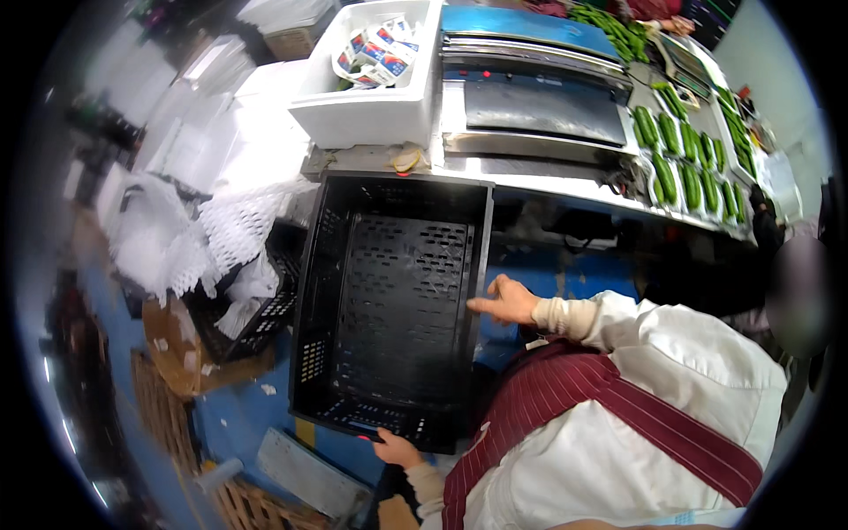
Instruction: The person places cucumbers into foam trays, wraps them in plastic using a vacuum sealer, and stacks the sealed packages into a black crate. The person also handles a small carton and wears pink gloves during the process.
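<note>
A black plastic crate with slotted walls and floor lies before me, nothing inside it. Its far end is close against the work table's edge. My left hand grips the near end wall at the handhold, its fingers partly hidden. At the right-hand long rim is my right hand, the extended index finger touching the rim and the thumb raised apart. Beyond the crate stands a white foam box holding packs with blue and red print. Beside that box sits a tray wrapping machine with a dark flat plate.
Cucumbers on white trays fill the table's right end. White foam netting lies over another black crate at left. On the blue floor are a cardboard piece, a grey board and wooden pallets. Another person's hand shows behind.
</note>
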Demonstrator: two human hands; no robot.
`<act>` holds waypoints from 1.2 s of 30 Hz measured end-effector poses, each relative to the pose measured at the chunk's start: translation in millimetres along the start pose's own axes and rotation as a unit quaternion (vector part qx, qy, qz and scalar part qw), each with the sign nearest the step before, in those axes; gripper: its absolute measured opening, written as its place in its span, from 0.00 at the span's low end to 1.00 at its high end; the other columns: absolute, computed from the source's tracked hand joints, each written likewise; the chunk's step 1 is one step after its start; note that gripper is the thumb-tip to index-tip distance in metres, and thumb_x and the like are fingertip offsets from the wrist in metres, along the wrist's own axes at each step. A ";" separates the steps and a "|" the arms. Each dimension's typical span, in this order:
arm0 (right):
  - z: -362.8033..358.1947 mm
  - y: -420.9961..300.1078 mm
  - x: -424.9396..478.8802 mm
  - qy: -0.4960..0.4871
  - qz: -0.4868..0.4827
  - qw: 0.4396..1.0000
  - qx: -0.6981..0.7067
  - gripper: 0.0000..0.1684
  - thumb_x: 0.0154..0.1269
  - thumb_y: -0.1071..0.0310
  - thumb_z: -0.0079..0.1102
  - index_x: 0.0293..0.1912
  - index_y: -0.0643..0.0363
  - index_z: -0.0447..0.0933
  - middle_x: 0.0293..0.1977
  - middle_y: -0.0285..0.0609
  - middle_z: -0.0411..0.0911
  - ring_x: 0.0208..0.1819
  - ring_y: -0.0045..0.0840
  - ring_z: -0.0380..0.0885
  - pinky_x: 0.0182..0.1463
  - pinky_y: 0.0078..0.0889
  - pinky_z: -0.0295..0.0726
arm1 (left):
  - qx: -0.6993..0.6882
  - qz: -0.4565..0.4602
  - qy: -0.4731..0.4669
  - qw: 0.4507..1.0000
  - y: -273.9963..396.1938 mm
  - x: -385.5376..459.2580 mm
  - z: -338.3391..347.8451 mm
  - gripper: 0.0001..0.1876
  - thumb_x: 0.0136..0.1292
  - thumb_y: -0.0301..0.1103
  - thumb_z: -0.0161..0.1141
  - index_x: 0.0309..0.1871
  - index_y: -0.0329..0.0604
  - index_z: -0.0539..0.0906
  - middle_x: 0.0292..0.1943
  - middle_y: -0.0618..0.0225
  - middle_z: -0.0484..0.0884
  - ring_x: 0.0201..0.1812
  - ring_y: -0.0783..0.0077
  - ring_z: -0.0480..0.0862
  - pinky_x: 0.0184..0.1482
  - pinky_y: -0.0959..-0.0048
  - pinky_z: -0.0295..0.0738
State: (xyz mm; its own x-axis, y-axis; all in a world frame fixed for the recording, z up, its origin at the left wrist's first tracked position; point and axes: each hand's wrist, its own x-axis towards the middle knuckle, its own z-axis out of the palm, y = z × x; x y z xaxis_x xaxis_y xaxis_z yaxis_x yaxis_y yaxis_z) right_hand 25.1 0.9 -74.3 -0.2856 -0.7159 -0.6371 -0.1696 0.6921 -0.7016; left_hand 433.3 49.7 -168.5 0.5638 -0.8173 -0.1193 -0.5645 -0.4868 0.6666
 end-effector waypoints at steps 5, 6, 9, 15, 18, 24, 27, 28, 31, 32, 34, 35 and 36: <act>-20.6 2.3 68.7 -0.117 0.036 0.976 0.178 0.33 0.64 0.54 0.60 0.49 0.77 0.62 0.34 0.58 0.78 0.27 0.40 0.84 0.27 0.38 0.86 | 0.111 0.093 0.064 0.987 5.1 0.5 1.6 0.23 0.66 0.35 0.56 0.55 0.21 0.75 0.50 0.34 0.79 0.51 0.37 0.78 0.57 0.56 0.70; -17.9 3.8 73.6 -0.121 0.040 0.973 0.194 0.32 0.64 0.57 0.59 0.50 0.77 0.59 0.37 0.60 0.78 0.27 0.42 0.84 0.27 0.40 0.87 | 0.105 0.057 0.058 0.991 9.7 -4.0 2.5 0.22 0.65 0.36 0.56 0.52 0.21 0.76 0.48 0.36 0.80 0.49 0.38 0.80 0.55 0.57 0.71; -11.0 4.6 86.4 -0.142 0.036 0.968 0.205 0.32 0.63 0.64 0.54 0.55 0.77 0.52 0.39 0.64 0.77 0.28 0.47 0.84 0.27 0.42 0.87 | 0.070 -0.023 0.084 0.994 27.8 -13.0 3.1 0.20 0.65 0.38 0.57 0.45 0.24 0.80 0.40 0.42 0.84 0.43 0.43 0.83 0.49 0.58 0.74; 6.7 -20.7 112.3 -0.182 0.055 0.957 0.219 0.37 0.62 0.63 0.57 0.58 0.83 0.55 0.42 0.66 0.77 0.31 0.48 0.85 0.29 0.41 0.85 | 0.143 -0.034 0.088 0.985 38.5 38.8 -2.9 0.22 0.64 0.40 0.58 0.50 0.24 0.79 0.45 0.43 0.84 0.46 0.44 0.83 0.51 0.59 0.74; 13.5 -15.8 112.1 -0.154 -0.013 0.963 0.221 0.34 0.65 0.59 0.58 0.58 0.77 0.59 0.39 0.59 0.77 0.29 0.45 0.85 0.30 0.40 0.86 | 0.118 0.055 0.085 0.988 15.0 53.7 2.4 0.24 0.66 0.39 0.56 0.55 0.22 0.76 0.50 0.39 0.81 0.50 0.43 0.81 0.55 0.60 0.73; -73.7 31.4 80.2 -0.333 0.052 0.930 0.150 0.18 0.68 0.63 0.56 0.48 0.69 0.74 0.34 0.50 0.80 0.34 0.37 0.85 0.37 0.36 0.87 | 0.054 -0.025 0.012 0.998 2.4 36.3 -2.1 0.25 0.69 0.40 0.57 0.52 0.18 0.74 0.48 0.43 0.81 0.46 0.53 0.81 0.52 0.63 0.73; -137.5 38.3 35.4 -0.510 0.018 0.860 0.005 0.11 0.62 0.71 0.56 0.42 0.69 0.78 0.32 0.46 0.82 0.34 0.28 0.84 0.42 0.30 0.85 | 0.043 -0.035 0.033 0.998 23.9 33.5 -7.8 0.24 0.68 0.40 0.58 0.47 0.17 0.77 0.44 0.40 0.82 0.39 0.52 0.82 0.47 0.61 0.75; -146.6 41.9 17.7 -0.535 0.030 0.844 0.002 0.11 0.60 0.73 0.56 0.41 0.68 0.79 0.32 0.45 0.82 0.33 0.26 0.84 0.42 0.28 0.84 | 0.069 -0.052 0.027 0.996 28.9 30.3 -11.5 0.24 0.68 0.40 0.58 0.47 0.17 0.77 0.43 0.41 0.83 0.38 0.53 0.82 0.46 0.61 0.75; -146.7 54.2 -6.7 -0.500 -0.002 0.866 -0.018 0.12 0.58 0.78 0.52 0.41 0.67 0.80 0.32 0.42 0.83 0.32 0.23 0.83 0.42 0.24 0.82 | 0.083 -0.090 0.014 0.992 34.1 15.1 -16.2 0.19 0.67 0.37 0.61 0.47 0.23 0.77 0.41 0.50 0.83 0.33 0.61 0.81 0.37 0.64 0.78; -139.1 60.1 0.1 -0.432 0.027 0.901 -0.015 0.13 0.58 0.80 0.51 0.42 0.67 0.80 0.31 0.44 0.83 0.32 0.23 0.83 0.40 0.25 0.83 | 0.054 -0.090 0.009 0.994 32.9 7.0 -15.8 0.18 0.66 0.36 0.61 0.47 0.24 0.77 0.40 0.53 0.83 0.32 0.63 0.81 0.35 0.66 0.78; -105.8 75.7 31.2 -0.338 0.122 0.932 0.054 0.17 0.64 0.75 0.52 0.52 0.70 0.73 0.33 0.51 0.82 0.34 0.31 0.84 0.39 0.32 0.86 | -0.010 -0.110 0.001 0.994 31.8 -3.0 -13.8 0.15 0.65 0.32 0.62 0.48 0.28 0.77 0.40 0.58 0.82 0.33 0.67 0.81 0.31 0.70 0.78; -87.8 87.1 51.2 -0.282 0.138 0.945 0.088 0.18 0.65 0.74 0.51 0.53 0.73 0.70 0.34 0.55 0.82 0.36 0.35 0.85 0.40 0.35 0.87 | -0.063 -0.140 -0.014 0.988 32.2 -7.0 -10.2 0.15 0.64 0.30 0.62 0.50 0.30 0.76 0.41 0.60 0.81 0.33 0.68 0.81 0.28 0.72 0.78; -64.8 99.3 70.3 -0.311 0.166 0.934 0.058 0.23 0.66 0.71 0.53 0.57 0.74 0.66 0.37 0.58 0.81 0.37 0.38 0.85 0.41 0.36 0.88 | -0.059 -0.158 -0.008 0.986 33.6 -8.8 -11.0 0.16 0.64 0.29 0.62 0.52 0.31 0.75 0.43 0.60 0.81 0.33 0.68 0.81 0.27 0.72 0.78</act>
State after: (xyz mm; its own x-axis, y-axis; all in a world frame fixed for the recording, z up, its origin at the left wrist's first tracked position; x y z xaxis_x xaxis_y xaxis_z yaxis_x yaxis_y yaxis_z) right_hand -72.9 25.2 -168.1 0.3053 -0.4034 -0.8626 -0.0558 0.8967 -0.4391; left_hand 416.0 44.0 -137.1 0.6902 -0.6357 -0.3458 -0.2870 -0.6792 0.6756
